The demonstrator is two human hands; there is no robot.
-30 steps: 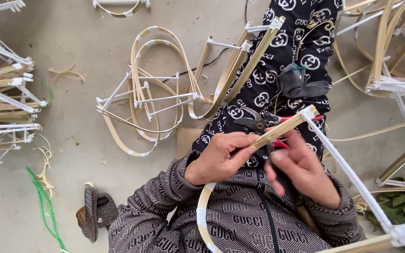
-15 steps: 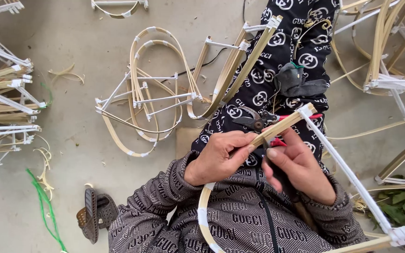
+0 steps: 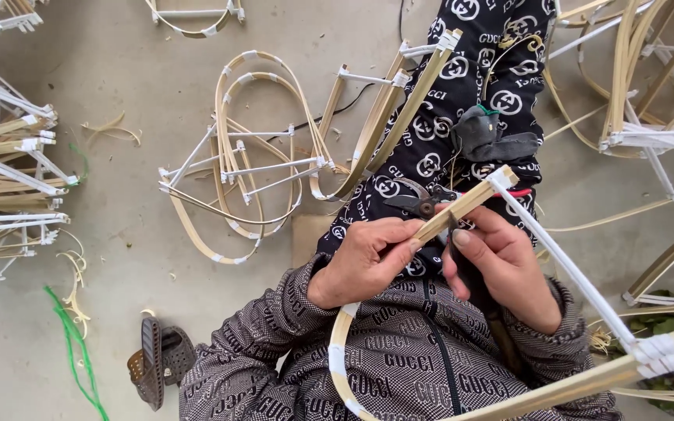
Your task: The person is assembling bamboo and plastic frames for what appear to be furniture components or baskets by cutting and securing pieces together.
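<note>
Little has shifted since the earlier frames: both hands remain on the same bamboo frame (image 3: 462, 206), and the view has barely moved. Left hand (image 3: 364, 257) pinches the frame's flat strips between thumb and fingertips, just below the pair of dark pliers (image 3: 419, 201) resting on the patterned lap beside the frame. Right hand (image 3: 501, 261) is curled around the same strips from the other side, thumb pressed near the left hand's fingertips; whether it also holds a small item is not discernible.

The frame lies across the lap. Its gripped straight member has its long axis running diagonally, pointing up and to the right toward a white-taped corner (image 3: 501, 179). From that corner a white rod (image 3: 571, 269) descends to a second taped joint (image 3: 661, 355), and a curved strip (image 3: 337, 359) sweeps down from the left hand.

The step appears to be fitting or binding at the gripped section; the next move probably calls for steady pinching while one hand frees itself for the pliers. Finished frames (image 3: 243, 156) lie on the floor, left of the lap.
</note>
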